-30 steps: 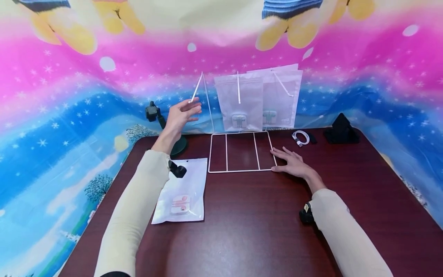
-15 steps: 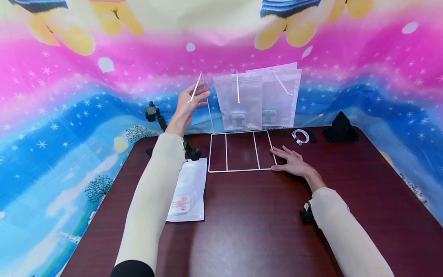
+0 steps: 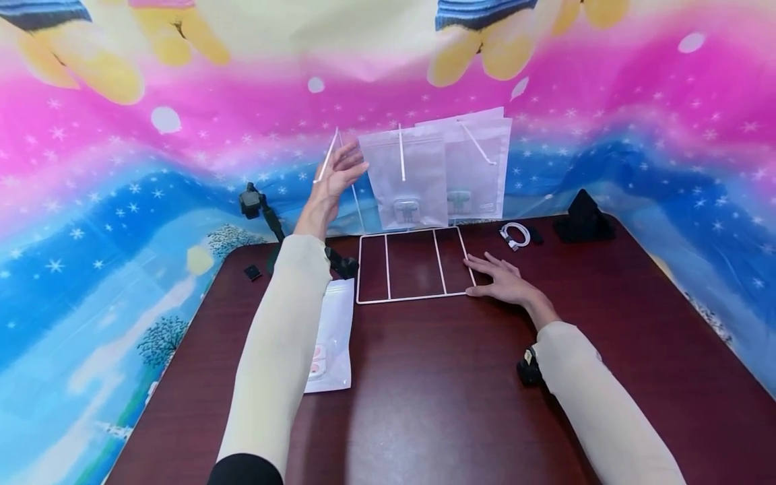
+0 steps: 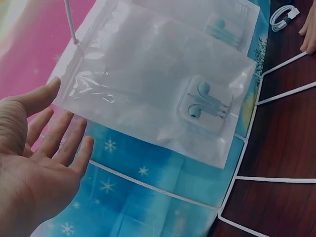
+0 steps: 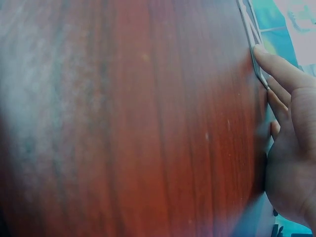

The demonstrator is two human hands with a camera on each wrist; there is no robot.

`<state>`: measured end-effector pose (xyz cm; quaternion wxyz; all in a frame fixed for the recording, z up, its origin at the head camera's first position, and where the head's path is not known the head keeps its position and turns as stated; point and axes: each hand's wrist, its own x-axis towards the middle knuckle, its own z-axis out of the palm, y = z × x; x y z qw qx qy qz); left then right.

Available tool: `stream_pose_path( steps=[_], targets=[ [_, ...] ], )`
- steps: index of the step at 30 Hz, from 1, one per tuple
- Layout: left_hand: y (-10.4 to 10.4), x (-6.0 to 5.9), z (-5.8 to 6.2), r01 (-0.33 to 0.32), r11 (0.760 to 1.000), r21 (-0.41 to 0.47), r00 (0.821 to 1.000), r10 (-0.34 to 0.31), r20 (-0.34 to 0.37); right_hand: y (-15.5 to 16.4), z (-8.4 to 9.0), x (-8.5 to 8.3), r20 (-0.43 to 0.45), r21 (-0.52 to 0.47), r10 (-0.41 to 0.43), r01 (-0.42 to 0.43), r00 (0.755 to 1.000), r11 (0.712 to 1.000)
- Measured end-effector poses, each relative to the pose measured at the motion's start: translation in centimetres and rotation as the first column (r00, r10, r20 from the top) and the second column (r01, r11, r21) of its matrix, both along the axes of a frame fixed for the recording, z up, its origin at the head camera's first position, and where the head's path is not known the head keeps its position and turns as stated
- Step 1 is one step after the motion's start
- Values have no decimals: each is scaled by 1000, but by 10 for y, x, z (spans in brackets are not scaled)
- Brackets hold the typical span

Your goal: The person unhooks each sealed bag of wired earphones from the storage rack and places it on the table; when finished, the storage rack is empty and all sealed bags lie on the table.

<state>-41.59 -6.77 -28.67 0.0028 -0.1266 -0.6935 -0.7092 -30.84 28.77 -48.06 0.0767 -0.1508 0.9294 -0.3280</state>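
Since a second ago, the left hand has gone up and to the right, from beside the white peg to right at it. Now its fingers are straight and spread, holding nothing. From the head view they sit at the peg, but whether they touch it cannot be told.

That peg is a thin stick. It leans, with its top to the right and its low end to the left, and that end pokes out just left of the fingers. It belongs to the white wire rack, which stands at the back of the brown surface.

A clear bag with earphones hangs from the next peg, just right of the fingers and not touching them. A second bag hangs behind it.

The right hand lies flat on the surface. Its straight fingers touch the right edge of the rack's base.

A pink earphone bag lies flat under the left arm.
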Motion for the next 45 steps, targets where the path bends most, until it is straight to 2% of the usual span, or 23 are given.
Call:
stream_pose_path(
  steps=[6,12,15,22,30,35,41,45],
  targets=[
    [-2,2,-6,-25,999,-45,999,26,27,-2,4,0,-16,8,6,-6,1000,1000],
    [4,5,-5,31,998,-46,999,-30,22,-2,4,1,-7,-4,-1,0,1000,1000],
    [9,10,-7,48,998,-51,999,-48,2,-2,3,2,-8,-10,-2,2,1000,1000],
    [6,30,-8,80,989,-122,997,-81,3,-1,-1,2,-1,-14,-7,7,1000,1000],
    [0,52,-7,98,975,-202,993,-108,-40,-2,1,1,12,-10,-9,9,1000,1000],
    [-2,72,-7,89,968,-234,993,-105,-58,-2,1,1,13,-10,-12,12,1000,1000],
    [-4,101,-4,50,961,-273,996,-68,-57,-3,2,2,13,-10,-12,12,1000,1000],
    [-5,116,0,45,966,-255,996,-61,-57,-4,3,3,12,-15,-10,10,1000,1000]
  ],
)
